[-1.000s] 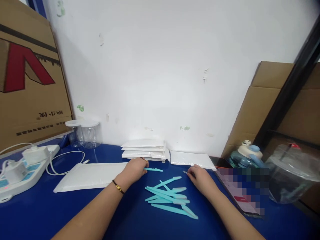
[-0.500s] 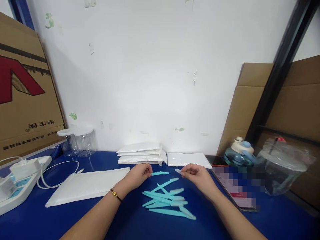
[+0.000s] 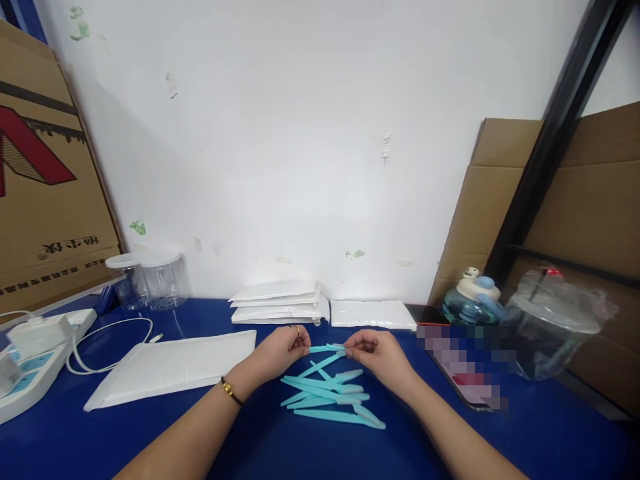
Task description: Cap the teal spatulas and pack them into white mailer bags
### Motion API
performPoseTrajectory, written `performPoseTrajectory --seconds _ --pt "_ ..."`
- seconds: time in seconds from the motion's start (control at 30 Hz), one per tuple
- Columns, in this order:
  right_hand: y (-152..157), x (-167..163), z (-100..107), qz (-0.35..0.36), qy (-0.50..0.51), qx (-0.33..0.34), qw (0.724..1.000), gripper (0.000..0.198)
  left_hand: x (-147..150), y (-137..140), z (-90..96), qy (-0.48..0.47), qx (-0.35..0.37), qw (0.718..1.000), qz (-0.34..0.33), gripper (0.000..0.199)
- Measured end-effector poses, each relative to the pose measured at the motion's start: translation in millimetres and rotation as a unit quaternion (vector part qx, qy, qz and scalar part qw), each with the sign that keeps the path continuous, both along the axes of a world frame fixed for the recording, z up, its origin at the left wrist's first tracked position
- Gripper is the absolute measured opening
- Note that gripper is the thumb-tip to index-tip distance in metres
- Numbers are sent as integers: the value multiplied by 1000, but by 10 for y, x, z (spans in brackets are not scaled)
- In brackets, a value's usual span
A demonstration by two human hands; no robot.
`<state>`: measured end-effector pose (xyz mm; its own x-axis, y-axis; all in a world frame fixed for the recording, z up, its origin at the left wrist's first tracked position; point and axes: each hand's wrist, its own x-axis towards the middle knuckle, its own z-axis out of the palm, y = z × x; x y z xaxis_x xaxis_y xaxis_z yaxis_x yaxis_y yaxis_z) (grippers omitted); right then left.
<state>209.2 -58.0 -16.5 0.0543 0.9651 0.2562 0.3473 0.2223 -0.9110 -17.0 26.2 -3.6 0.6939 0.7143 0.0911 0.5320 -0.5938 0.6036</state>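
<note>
My left hand [image 3: 287,347] pinches the handle end of a teal eyebrow razor [image 3: 321,349], held level above the table. Closed at the razor's other end, my right hand [image 3: 373,350] grips a small translucent blade cap [image 3: 339,346]. The cap meets the blade end; how far it covers the blade I cannot tell. Just below both hands lies a loose pile of several more teal eyebrow razors [image 3: 320,384], crossing one another, with pale covers over their blade ends.
White padded mailers [image 3: 275,312] are stacked by the wall, with another mailer [image 3: 370,313] beside them. A larger mailer [image 3: 175,367] lies left, near a power strip [image 3: 47,373] and clear jars [image 3: 163,280]. Right are a phone [image 3: 463,380], a bottle [image 3: 473,300] and a bagged cup [image 3: 550,327].
My right hand has moved left, bringing the cap to the razor's blade end. My left hand keeps hold of the razor. The whole view has shifted slightly.
</note>
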Motion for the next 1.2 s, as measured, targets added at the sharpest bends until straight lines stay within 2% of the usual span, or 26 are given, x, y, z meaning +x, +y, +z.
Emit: performPoseTrajectory --seconds 0.17,0.3,0.33,0.47,0.53,0.6,0.7,0.77,0.83,0.9,1.03,1.13,1.2 --pt "-5 25 6 12 -31 -15 999 14 99 -105 -16 8 -8 1000 -17 17" --pt "-52 90 43 30 -146 -19 989 20 103 -185 -31 27 44 998 -31 21" --pt "-75 100 51 45 -179 -16 983 30 93 -207 -31 25 64 997 -39 28" --pt "-175 92 65 149 -294 -66 942 102 86 -313 -18 61 100 989 -89 85" --pt "-215 67 82 186 -339 -95 917 109 117 -381 -3 97 112 984 -97 90" --pt "-251 31 119 197 -368 -80 905 92 159 -456 20 129 133 978 -94 71" --pt "-310 -46 164 176 -405 -13 897 48 230 -574 43 164 184 965 -89 36" --pt "-352 -104 145 143 -451 23 881 29 286 -647 39 185 216 956 -77 25" --pt "-386 -150 80 104 -508 51 854 24 354 -705 19 208 224 950 -60 24" --pt "-400 -177 -1 81 -558 77 823 29 427 -740 -7 219 210 951 -62 27" --pt "-380 -203 -48 83 -618 89 777 29 539 -760 -56 184 184 964 -51 30" --pt "-397 -230 122 85 -657 94 743 26 586 -778 -77 141 174 974 -26 29" --pt "-455 -234 362 86 -676 97 725 26 612 -798 -73 105 158 982 -8 25"
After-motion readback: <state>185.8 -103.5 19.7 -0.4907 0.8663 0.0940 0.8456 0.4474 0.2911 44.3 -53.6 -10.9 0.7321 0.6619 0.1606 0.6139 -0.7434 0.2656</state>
